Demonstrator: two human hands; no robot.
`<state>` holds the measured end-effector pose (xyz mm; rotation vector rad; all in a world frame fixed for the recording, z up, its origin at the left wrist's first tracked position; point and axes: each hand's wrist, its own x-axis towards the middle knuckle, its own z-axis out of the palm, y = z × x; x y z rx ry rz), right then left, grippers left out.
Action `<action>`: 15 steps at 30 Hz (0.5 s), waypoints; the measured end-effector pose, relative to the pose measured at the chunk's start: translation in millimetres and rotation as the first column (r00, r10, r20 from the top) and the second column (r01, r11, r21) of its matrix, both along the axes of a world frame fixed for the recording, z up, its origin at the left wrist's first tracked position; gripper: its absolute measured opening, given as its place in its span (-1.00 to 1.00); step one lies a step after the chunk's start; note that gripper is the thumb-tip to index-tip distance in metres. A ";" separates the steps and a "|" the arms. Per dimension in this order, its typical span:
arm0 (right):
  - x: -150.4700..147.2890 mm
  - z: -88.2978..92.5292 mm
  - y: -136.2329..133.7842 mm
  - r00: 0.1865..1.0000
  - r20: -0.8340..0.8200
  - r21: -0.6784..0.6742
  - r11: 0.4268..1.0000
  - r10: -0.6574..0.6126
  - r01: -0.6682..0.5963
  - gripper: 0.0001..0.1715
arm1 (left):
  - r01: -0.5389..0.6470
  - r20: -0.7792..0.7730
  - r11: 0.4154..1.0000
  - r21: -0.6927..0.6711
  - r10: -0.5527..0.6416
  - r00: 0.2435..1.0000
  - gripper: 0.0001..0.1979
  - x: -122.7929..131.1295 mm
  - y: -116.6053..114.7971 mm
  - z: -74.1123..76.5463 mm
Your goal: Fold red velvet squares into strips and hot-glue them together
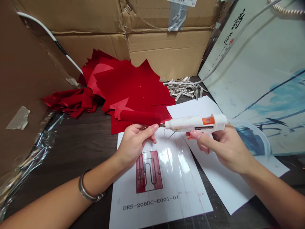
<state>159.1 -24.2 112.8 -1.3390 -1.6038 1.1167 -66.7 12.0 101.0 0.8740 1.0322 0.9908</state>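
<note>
My left hand pinches a rolled tube of red velvet at its near end, with a thin metal piece showing below the roll. My right hand grips a white hot glue gun with an orange patch, its nozzle pointing at my left fingertips. Below my hands lies a printed sheet with a red and metal part diagram and the code DRS-206DC-E001-01. A second white sheet lies under my right hand. A pile of cut red velvet pieces lies just beyond the roll.
Several metal hair clips lie in a heap behind the paper. Cardboard boxes stand at the back and left of the dark table. Crumpled clear plastic lies at the left, and a painted blue-and-white board leans at the right.
</note>
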 end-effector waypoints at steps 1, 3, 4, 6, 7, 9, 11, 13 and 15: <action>0.5 -0.4 0.1 1.000 -0.010 -0.007 1.000 0.002 -0.002 -0.74 | 0.013 -0.027 1.000 0.003 -0.013 1.000 -0.75 -0.3 -0.3 -0.4; 0.9 -1.3 0.3 1.000 -0.024 -0.016 1.000 0.003 -0.003 -0.72 | 0.024 -0.069 1.000 0.010 -0.023 0.997 -0.70 -0.9 -0.8 -1.5; 0.9 -1.6 0.4 1.000 -0.028 -0.017 1.000 0.001 -0.002 -0.71 | 0.023 -0.080 1.000 0.013 -0.022 0.997 -0.69 -1.3 -1.0 -1.9; 0.6 -2.0 0.8 0.999 -0.037 -0.018 1.000 0.002 -0.003 -0.69 | 0.021 -0.086 1.000 0.014 -0.020 0.996 -0.69 -1.8 -1.0 -2.4; 0.4 -2.0 0.9 0.999 -0.044 -0.017 1.000 0.000 -0.001 -0.69 | 0.019 -0.086 1.000 0.012 -0.018 0.996 -0.70 -2.0 -1.0 -2.4; 0.3 -1.8 1.0 0.998 -0.056 -0.015 1.000 -0.007 0.006 -0.67 | 0.017 -0.081 1.000 0.008 -0.017 0.997 -0.69 -2.0 -0.7 -2.2; 0.7 -1.3 0.7 0.998 -0.057 -0.016 1.000 -0.016 0.015 -0.65 | 0.021 -0.071 1.000 0.006 -0.020 0.997 -0.69 -2.0 -0.4 -2.1; 0.9 -0.8 0.1 0.998 -0.050 -0.017 1.000 -0.024 0.023 -0.62 | 0.027 -0.057 1.000 0.008 -0.026 0.998 -0.69 -2.0 -0.1 -2.3; 0.7 -0.6 -0.6 0.998 -0.054 -0.016 0.999 -0.031 0.030 -0.59 | 0.031 -0.047 0.999 0.012 -0.030 0.998 -0.70 -2.3 0.3 -2.7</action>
